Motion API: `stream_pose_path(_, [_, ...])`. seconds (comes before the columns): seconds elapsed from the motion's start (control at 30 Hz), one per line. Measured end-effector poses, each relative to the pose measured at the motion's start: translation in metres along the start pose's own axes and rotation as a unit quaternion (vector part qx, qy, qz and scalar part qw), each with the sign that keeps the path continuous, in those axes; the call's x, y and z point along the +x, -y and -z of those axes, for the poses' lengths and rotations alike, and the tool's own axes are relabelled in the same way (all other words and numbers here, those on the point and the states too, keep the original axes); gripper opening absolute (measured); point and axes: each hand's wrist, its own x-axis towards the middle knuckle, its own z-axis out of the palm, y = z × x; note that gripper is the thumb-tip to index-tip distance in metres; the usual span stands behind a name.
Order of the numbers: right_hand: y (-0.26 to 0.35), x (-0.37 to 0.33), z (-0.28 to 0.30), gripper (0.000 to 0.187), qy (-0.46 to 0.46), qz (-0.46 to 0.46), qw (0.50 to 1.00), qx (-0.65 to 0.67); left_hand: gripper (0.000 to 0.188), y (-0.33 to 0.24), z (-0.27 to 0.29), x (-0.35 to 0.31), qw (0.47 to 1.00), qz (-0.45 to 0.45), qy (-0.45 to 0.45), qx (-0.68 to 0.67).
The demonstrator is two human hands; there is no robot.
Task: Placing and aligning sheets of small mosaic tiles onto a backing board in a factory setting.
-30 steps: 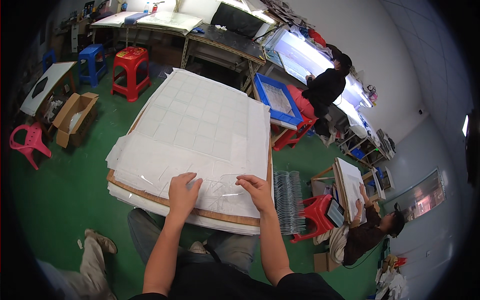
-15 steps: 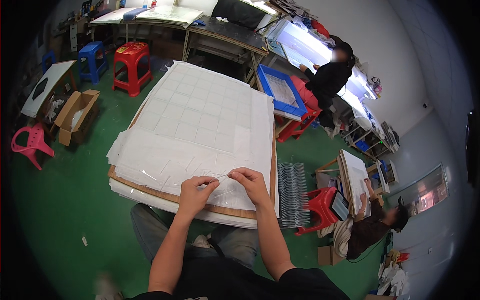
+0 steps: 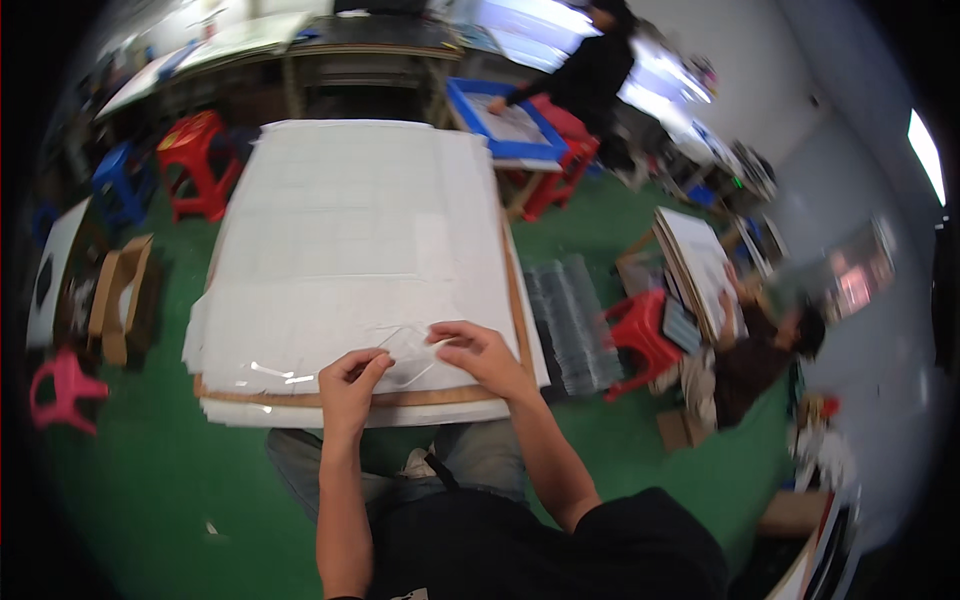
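Observation:
At the near edge of a white-covered board [image 3: 330, 245], my left hand [image 3: 346, 388] is closed in a pinch. A thin clear strip [image 3: 394, 338] seems to run up from its fingertips, though blur makes its far end hard to follow. My right hand [image 3: 482, 358] is a little to the right, thumb and forefinger apart with a gap between them. Between the two hands lies a clear, roughly square piece [image 3: 415, 358] with pale edges; whether the right fingertips touch it I cannot tell. Short shiny clear strips [image 3: 292, 378] are on the sheet left of my left hand.
Right of the board stands a stack of clear wavy pieces [image 3: 575, 320], beside a red stool [image 3: 640, 340]. One co-worker [image 3: 590, 70] reaches into a blue tray [image 3: 510, 125] beyond the board; another [image 3: 765, 350] sits at a side table. A cardboard box [image 3: 122, 300] stands left.
My view has turned and blurred. My hands have drawn apart; the right fingers, pinched on the thin strip before, are now spread. The far co-worker's arm now extends into the blue tray.

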Motion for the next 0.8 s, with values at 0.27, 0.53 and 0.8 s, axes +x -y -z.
stream_pose_path(0.27, [-0.004,-0.075,0.063,0.015,0.165,-0.171,0.957,0.167,0.024,-0.003,-0.001,-0.049,0.978,0.075,0.180,0.070])
stream_pose_path(0.53, [-0.127,-0.198,0.163,0.018,-0.319,-0.345,0.837,0.282,0.024,0.087,0.125,-0.087,0.951,0.233,0.096,0.179])
stream_pose_path(0.8, [-0.234,-0.185,0.188,0.015,-0.527,-0.351,0.741,0.224,0.025,0.152,0.216,-0.096,0.921,0.097,-0.112,0.361])
